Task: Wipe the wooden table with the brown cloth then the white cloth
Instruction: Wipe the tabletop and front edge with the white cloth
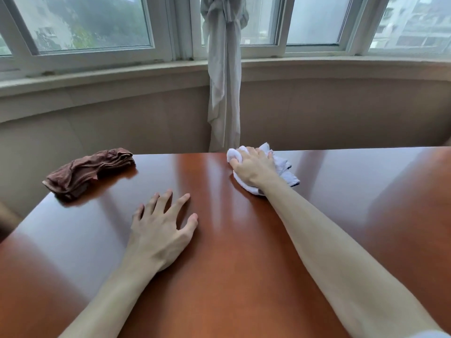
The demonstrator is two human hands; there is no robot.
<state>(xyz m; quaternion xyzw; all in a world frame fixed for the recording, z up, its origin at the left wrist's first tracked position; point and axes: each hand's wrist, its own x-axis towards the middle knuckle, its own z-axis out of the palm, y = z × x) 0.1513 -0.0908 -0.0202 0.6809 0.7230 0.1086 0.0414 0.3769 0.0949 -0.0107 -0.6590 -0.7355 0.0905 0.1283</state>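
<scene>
Head view, contents as seen. Surface (244,252): glossy reddish-brown wooden tabletop, smooth and lacquered, carrying pale streaked reflections of the window; its far edge runs straight below the wall.

Brown cloth (89,173): soft woven fabric, crumpled into a long, ridged heap, lying at the far left corner of the surface, apart from both hands.

White cloth (283,167): terry-like fabric, bunched into a rounded wad with loose corners fanning out to the right, one corner edged with a dark stripe. It sits at the far edge of the surface, right of centre.

Right hand (253,168): palm down on the white cloth, fingers curled over the wad and gripping it against the wood; bare forearm stretched out behind it.

Left hand (161,230): flat on the bare wood nearer the person, fingers straight and spread, holding nothing.

Background: a knotted, pale grey curtain (224,76) of thin draped fabric hanging in front of white-framed windows (92,23); a beige stone-like sill (97,76) curving above a plain beige wall (341,113).
</scene>
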